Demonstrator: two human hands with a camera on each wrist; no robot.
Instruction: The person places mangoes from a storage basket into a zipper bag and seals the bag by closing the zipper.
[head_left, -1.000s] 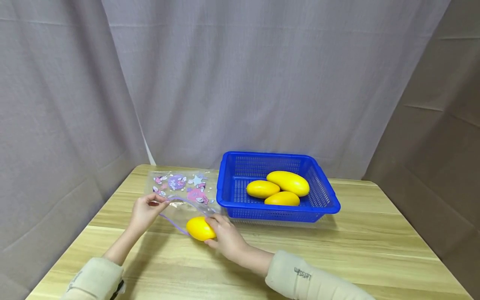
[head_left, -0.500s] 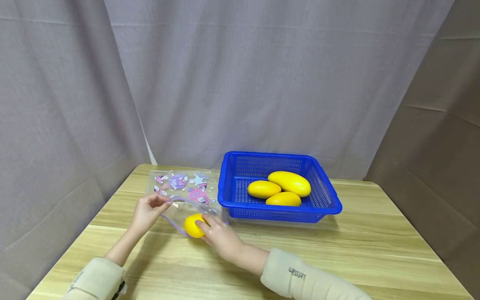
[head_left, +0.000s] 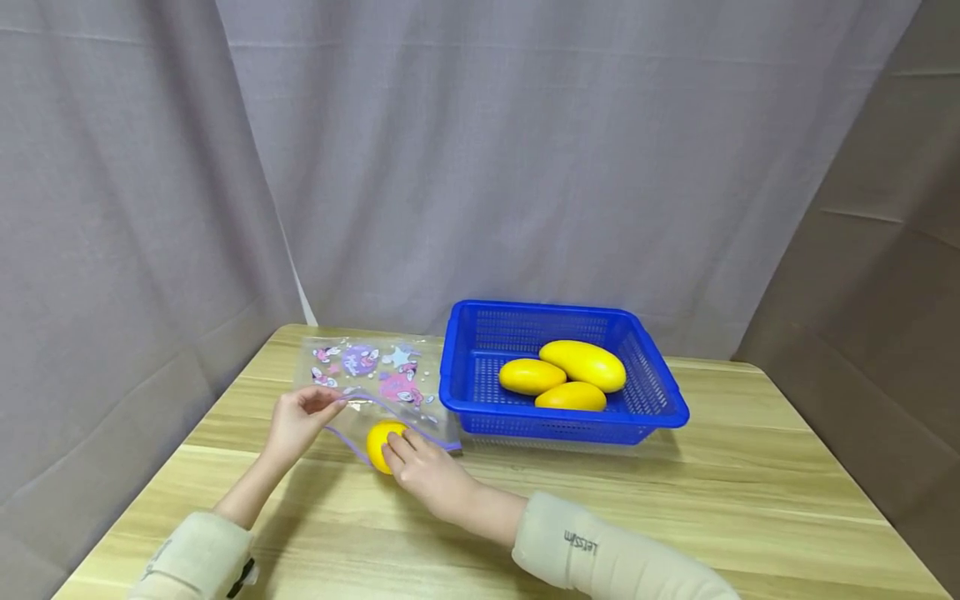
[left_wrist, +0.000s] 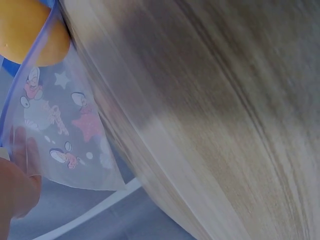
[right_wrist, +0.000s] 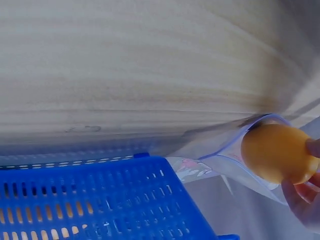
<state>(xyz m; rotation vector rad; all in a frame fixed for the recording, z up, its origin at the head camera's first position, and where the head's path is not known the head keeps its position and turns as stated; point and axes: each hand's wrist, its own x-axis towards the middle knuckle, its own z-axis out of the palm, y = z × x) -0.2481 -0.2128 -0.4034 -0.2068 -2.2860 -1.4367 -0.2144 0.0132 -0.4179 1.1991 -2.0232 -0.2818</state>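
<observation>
A clear zip bag (head_left: 360, 363) with a purple-edged mouth and pink and purple cartoon prints lies on the table's left side. My left hand (head_left: 298, 423) pinches the upper lip of its mouth between thumb and fingers, lifting it so the mouth gapes. My right hand (head_left: 431, 475) grips a yellow mango (head_left: 384, 444) at the bag's mouth. In the left wrist view part of the mango (left_wrist: 30, 35) shows through the clear plastic. From the right wrist, the mango (right_wrist: 275, 152) sits between the purple edges, with fingertips (right_wrist: 295, 195) on its near end.
Right of the bag stands a blue plastic basket (head_left: 562, 423) with three yellow mangoes (head_left: 581, 365) in it. Its left side is close to the bag. Grey curtains (head_left: 480, 167) hang behind and beside the wooden table (head_left: 720, 500).
My right hand has moved left and slightly up with the mango, bringing it further between the bag's edges. The left hand keeps its pinch on the lip, nearly still.
</observation>
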